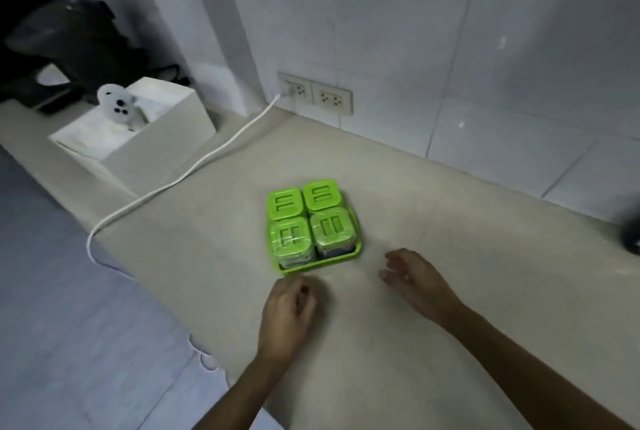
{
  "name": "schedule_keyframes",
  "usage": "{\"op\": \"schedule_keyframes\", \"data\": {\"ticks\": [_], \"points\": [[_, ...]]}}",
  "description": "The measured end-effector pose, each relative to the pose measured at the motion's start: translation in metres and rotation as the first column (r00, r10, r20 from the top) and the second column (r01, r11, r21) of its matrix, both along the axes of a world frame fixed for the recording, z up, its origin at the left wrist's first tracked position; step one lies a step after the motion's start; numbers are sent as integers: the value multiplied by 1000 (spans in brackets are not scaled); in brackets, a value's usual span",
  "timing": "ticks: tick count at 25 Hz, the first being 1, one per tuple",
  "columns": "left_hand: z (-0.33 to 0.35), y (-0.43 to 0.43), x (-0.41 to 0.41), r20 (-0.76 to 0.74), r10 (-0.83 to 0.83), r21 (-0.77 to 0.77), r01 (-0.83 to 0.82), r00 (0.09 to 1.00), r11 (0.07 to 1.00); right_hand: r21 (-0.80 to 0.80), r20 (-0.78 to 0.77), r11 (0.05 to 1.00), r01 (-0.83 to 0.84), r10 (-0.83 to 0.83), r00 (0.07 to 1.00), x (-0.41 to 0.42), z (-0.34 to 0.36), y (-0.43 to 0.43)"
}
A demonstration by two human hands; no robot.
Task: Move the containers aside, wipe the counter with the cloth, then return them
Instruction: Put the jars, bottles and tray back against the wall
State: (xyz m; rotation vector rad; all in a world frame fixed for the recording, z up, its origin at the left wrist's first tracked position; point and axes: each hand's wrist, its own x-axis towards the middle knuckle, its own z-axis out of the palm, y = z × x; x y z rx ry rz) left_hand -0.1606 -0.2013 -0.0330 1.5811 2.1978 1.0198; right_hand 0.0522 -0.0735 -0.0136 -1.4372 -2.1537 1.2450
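Note:
Several green-lidded clear containers (311, 218) stand packed together in a green tray (356, 251) on the beige counter (415, 208). The two nearer ones look wrapped in clear film. My left hand (287, 312) hovers just in front of the tray's near left corner, fingers loosely curled, holding nothing. My right hand (412, 277) is to the right of the tray, fingers spread, apart from it. No cloth is in view.
A white cable (194, 170) runs from the wall sockets (315, 94) across the counter and over its left edge. A white box (138, 139) with a small white figure stands at the back left. A dark object (632, 239) sits at the right edge.

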Motion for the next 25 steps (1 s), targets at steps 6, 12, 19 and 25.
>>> {"op": "schedule_keyframes", "data": {"ticks": [6, 12, 19, 25], "points": [[12, 12, -75, 914, 362, -307, -272, 182, 912, -352, -259, 905, 238, -338, 905, -101, 7, 22], [22, 48, -76, 862, 322, -339, -27, 391, 940, -500, -180, 839, 216, -345, 921, -80, 2, 38], [23, 97, 11, 852, 108, -285, 280, 513, 917, -526, -265, 746, 408, -600, 755, 44, 11, 11], [18, 173, 124, 845, -72, -231, 483, 530, 845, -496, -222, 596, 632, -791, 571, 156, 9, 17]]}}
